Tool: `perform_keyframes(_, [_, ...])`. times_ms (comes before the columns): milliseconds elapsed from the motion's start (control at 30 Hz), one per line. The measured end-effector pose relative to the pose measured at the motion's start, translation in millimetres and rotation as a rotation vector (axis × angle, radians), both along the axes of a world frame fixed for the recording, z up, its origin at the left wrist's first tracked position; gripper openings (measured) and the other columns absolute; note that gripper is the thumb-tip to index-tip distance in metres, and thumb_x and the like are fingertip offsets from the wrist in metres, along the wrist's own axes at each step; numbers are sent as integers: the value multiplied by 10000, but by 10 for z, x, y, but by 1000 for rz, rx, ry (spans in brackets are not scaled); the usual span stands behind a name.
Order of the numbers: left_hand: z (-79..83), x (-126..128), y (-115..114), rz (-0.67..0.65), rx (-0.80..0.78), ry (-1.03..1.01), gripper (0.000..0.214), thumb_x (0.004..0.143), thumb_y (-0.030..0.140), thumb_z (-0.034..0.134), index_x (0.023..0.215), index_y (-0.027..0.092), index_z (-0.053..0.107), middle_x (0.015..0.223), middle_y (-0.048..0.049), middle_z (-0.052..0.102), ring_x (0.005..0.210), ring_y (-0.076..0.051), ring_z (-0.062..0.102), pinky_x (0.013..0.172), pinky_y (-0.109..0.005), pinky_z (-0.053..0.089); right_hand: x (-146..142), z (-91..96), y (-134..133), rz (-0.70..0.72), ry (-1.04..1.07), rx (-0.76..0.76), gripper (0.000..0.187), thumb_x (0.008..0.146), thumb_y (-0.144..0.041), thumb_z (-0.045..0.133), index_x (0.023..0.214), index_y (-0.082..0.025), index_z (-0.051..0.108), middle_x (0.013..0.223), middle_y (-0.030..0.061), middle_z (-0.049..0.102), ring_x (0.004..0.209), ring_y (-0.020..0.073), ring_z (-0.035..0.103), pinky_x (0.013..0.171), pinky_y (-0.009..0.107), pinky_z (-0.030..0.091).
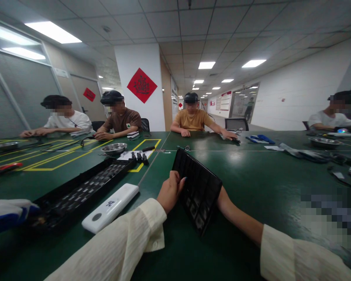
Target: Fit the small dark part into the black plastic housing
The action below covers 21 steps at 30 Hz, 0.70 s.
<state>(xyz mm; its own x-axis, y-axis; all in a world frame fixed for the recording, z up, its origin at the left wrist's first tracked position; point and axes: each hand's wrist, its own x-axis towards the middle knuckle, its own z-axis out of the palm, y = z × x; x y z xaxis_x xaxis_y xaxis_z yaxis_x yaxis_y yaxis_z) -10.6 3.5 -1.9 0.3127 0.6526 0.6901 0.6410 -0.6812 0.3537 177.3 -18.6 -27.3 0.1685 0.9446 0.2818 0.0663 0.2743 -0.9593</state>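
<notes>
My left hand (170, 191) grips the left edge of a black compartment tray (197, 187), which is tilted up off the green table (251, 183). The fingers curl over its rim. My right hand is hidden behind the tray's right side; only the forearm (240, 218) shows, reaching under it. Both arms wear cream sleeves. The tray holds small dark parts in its cells.
A second long black tray (84, 191) of small parts lies to the left, with a white power bank (111, 207) beside it. A metal bowl (114, 148) and small black parts (139, 157) sit farther back. Several people sit around the table.
</notes>
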Motion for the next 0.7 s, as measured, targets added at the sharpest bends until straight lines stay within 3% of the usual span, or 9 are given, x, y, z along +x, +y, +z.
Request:
perform_keyframes(200, [-18, 44, -45, -28, 3, 16, 68, 892, 257, 287, 892, 198, 321, 638, 41, 426, 493, -94, 455, 490, -198, 319, 0, 19, 17, 13, -2, -10, 349, 686, -489, 507, 554, -170, 559, 566, 18, 564, 584, 182, 481, 559, 290, 420])
perform_keyframes(433, [-39, 24, -7, 14, -105, -52, 144, 889, 291, 305, 989, 190, 292, 550, 81, 394, 448, -105, 455, 475, -186, 316, -15, 113, -37, 4, -25, -13, 333, 669, -474, 483, 571, -164, 552, 587, 17, 551, 615, 179, 464, 581, 287, 411])
perform_keyframes(567, [-5, 11, -9, 142, -140, 30, 168, 902, 276, 283, 1031, 170, 306, 567, 49, 490, 501, -131, 537, 495, -199, 345, -22, 109, -51, 17, -12, -23, 312, 664, -464, 483, 549, -175, 517, 574, 9, 526, 608, 171, 446, 600, 292, 410])
perform_keyframes(700, [98, 20, -53, 367, -105, 305, 236, 916, 289, 282, 1087, 159, 380, 733, -47, 625, 620, -167, 616, 525, -222, 372, -34, 42, -15, -14, -33, -12, 312, 684, -459, 469, 546, -180, 490, 564, 0, 512, 574, 157, 427, 569, 282, 396])
